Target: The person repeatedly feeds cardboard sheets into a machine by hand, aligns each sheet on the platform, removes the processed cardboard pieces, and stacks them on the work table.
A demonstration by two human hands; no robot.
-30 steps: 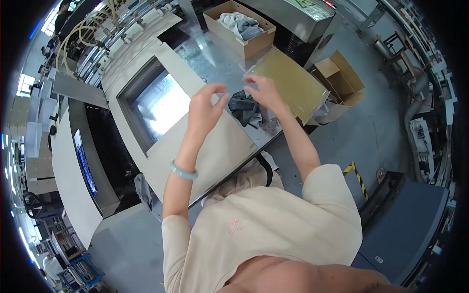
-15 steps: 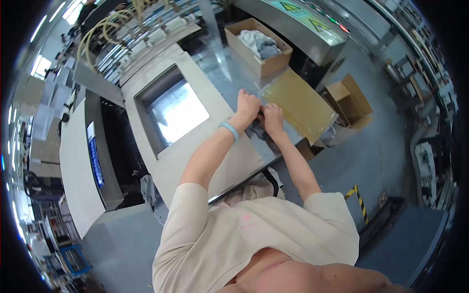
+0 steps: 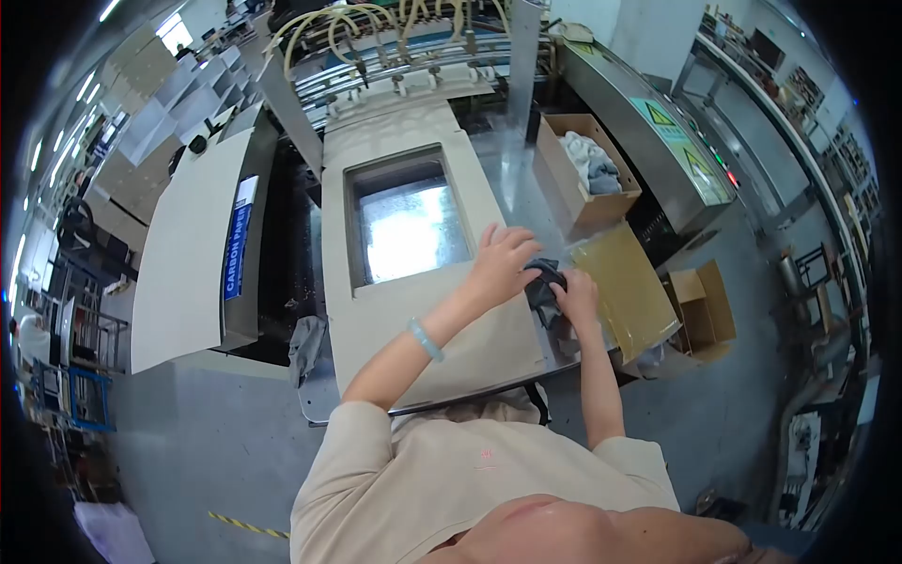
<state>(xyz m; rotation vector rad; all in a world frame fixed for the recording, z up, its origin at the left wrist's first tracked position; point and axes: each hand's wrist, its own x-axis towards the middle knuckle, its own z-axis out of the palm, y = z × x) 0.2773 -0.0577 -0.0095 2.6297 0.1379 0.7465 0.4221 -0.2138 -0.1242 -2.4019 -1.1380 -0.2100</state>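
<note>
My left hand [image 3: 505,264] is over the right side of the pale board [image 3: 413,329], fingers stretched and apart. Its thumb is right at the edge of a dark grey cloth [image 3: 542,288]. My right hand [image 3: 577,297] has its thumb and fingers closed on the cloth's right side. The cloth is bunched up, and its lower part hangs toward the metal tabletop. In the board is a square opening with a shiny metal plate [image 3: 409,235] inside, up and left of my left hand.
A yellowish film-covered slab [image 3: 628,291] lies right of my right hand. Behind it stands a cardboard box [image 3: 601,209] with rags [image 3: 590,162]. An open carton [image 3: 705,310] stands farther right. Hoses and rollers [image 3: 404,75] line the back; a grey rag [image 3: 306,348] hangs at left.
My view has turned, so the machine sits farther right. My hands have come apart; the left one has spread its fingers, and the dark cloth between them now shows clearly.
</note>
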